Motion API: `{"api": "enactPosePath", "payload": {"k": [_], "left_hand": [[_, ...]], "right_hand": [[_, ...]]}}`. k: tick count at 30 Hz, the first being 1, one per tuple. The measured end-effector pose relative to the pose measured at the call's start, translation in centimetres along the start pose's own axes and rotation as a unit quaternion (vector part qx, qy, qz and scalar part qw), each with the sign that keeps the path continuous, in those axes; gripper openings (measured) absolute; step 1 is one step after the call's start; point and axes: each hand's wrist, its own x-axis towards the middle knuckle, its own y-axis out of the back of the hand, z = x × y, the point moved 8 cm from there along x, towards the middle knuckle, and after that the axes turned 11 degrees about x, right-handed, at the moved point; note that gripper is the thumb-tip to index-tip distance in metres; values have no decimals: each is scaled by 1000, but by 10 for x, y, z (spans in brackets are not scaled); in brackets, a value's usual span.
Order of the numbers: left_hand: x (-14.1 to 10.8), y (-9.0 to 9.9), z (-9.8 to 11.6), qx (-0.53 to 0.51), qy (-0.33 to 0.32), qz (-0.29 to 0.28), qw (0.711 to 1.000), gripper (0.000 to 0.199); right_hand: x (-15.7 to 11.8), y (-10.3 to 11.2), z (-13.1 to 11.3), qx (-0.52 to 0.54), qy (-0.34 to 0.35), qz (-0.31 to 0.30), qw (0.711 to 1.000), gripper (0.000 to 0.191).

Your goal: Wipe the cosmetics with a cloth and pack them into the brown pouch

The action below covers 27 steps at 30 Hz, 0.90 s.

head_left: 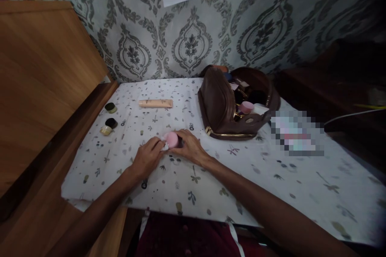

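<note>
Low over the patterned cloth, my right hand (193,147) grips a small pink round container (172,140) from its right side, thumb and fingers around it. My left hand (147,156) pinches a crumpled white wipe or tissue (165,145), pressed against the container's left side. Behind my hands lies a peach-coloured squeeze tube (155,103) on its side. Off to the left are a small dark-lidded jar (110,107) and a second one with a dark top (111,123), beside a small yellowish piece (105,130).
An unzipped brown leather bag (217,100), filled with cosmetics including a pink-capped item (246,107), stands right of centre. A blurred-out packet (295,133) lies beyond it. Wooden furniture (45,88) borders the left, and a patterned curtain or wall (193,40) rises behind the table covering (256,184).
</note>
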Motion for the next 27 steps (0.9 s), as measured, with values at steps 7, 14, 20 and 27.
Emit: {"api": "enactPosePath", "payload": {"k": [7,14,20,27], "left_hand": [[5,20,34,48,-109,98,988,31],[27,11,25,58,-63,39,996,40],[23,-9,6,7,39,-63,997,49],[15,-22,-5,-109,113,-76,985,49]], "right_hand": [[1,-5,-3,-34,45,-9,998,26],[0,-7,0,-47,83,-1,995,28],[-1,-8,5,-13,90,1,996,48],[-6,-1,4,21,72,17,997,57]]}}
